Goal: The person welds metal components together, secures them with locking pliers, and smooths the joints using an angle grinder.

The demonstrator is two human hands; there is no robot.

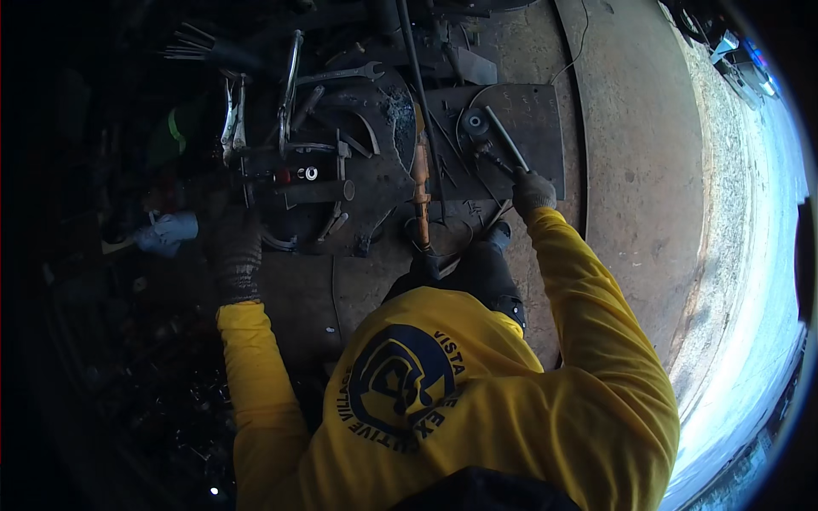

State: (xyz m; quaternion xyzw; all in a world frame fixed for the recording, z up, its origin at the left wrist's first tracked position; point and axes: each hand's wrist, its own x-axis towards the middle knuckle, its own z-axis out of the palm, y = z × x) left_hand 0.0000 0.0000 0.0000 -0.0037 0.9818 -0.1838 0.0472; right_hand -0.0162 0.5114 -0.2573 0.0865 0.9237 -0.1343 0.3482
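Observation:
My right hand [534, 191], in a grey knit glove, is closed round the lower end of a light metal rod [508, 139]. Beside the rod, a round disc-shaped piece [475, 123] with a dark hole lies over a dark steel plate [545, 119]. A short dark fitting [490, 155] runs between the disc and my glove; whether I grip it too is unclear. On the left, my gloved left hand [235, 251] reaches into deep shadow, its fingers hidden. Nearest to it are a pale crumpled cloth-like thing [168, 232] and a thick metal cylinder [324, 192].
Locking pliers [230, 119], a long steel clamp [290, 89] and an open-ended wrench [349, 73] lie on the cluttered dark work surface. An orange-brown pipe [421, 183] and a black hose [417, 68] run down the middle. Rusty metal flooring [639, 136] spreads rightward.

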